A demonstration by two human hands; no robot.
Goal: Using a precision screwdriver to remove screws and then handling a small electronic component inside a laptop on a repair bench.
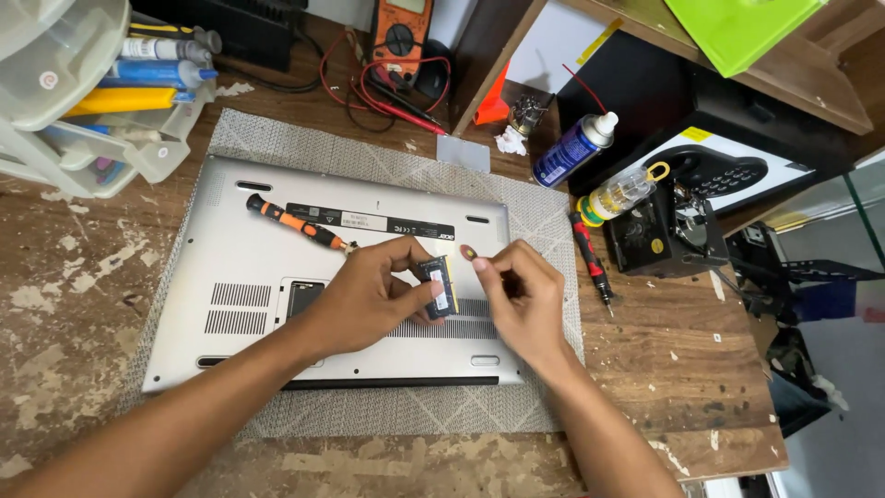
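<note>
Memory stick [440, 286] pinched in my left hand [369, 295], out of the upturned laptop [230, 267]; right hand [521, 295] holds nothing, fingers curled; slot hatch open.

this is a small electronics repair workshop. a scarred, paint-flecked wooden bench [55, 277] carries a grey work mat [387, 420], and a silver laptop [230, 267] lies on it belly up. repair gear crowds around: an orange multimeter [403, 32] with red and black leads, an orange-handled screwdriver [300, 223], a red one [588, 256], a blue spray can [573, 148], and plastic drawers [83, 120] stuffed with tubes. wooden shelving [811, 69] stands at the back.
</note>
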